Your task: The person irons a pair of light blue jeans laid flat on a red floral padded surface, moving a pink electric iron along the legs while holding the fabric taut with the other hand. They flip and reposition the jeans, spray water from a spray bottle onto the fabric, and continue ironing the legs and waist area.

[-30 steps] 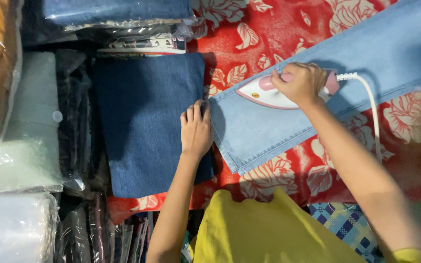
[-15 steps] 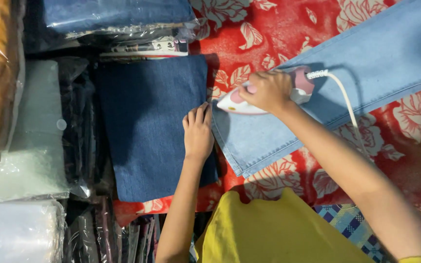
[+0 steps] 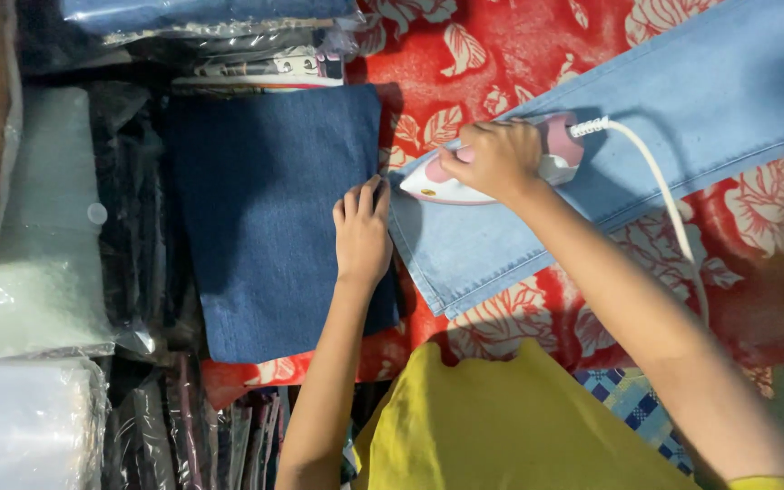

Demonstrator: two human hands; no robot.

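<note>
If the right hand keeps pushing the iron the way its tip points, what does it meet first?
Likely the left hand, whose fingertips sit at the light denim's edge just ahead of the iron held by the right hand.

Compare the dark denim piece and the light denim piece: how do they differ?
The dark denim is deep navy; the light denim is pale blue. The dark one lies folded into a neat rectangle, while the light one stretches out long, running off the top right of the picture. The left hand rests flat on the dark one; the right hand holds an iron on the light one. Both lie on the red floral cloth.
</note>
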